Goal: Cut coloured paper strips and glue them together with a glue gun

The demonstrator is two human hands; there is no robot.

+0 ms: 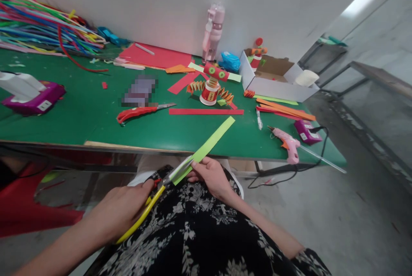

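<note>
Low on the left, my left hand (pixel 130 205) is closed on a pair of yellow-handled scissors (pixel 141 221). The scissor blades point up and right, along the lower end of a light green paper strip (pixel 214 139). My right hand (pixel 209 176) pinches that strip between thumb and fingers, in front of the table edge and above my lap. Beyond the strip's far end, a red paper strip (pixel 206 112) lies flat on the table. Farther back stands a paper-cup figure (pixel 210 91) with folded orange paper arms and a red roll on top.
On the green table (pixel 96 125) lie red-handled scissors (pixel 137 113), a pink glue gun (pixel 289 144) with its cord, purple power sockets (pixel 307 132) and orange strips (pixel 286 110). A white box (pixel 278 86), pink bottle (pixel 213 33) and colourful pipe cleaners (pixel 48 25) stand or lie behind.
</note>
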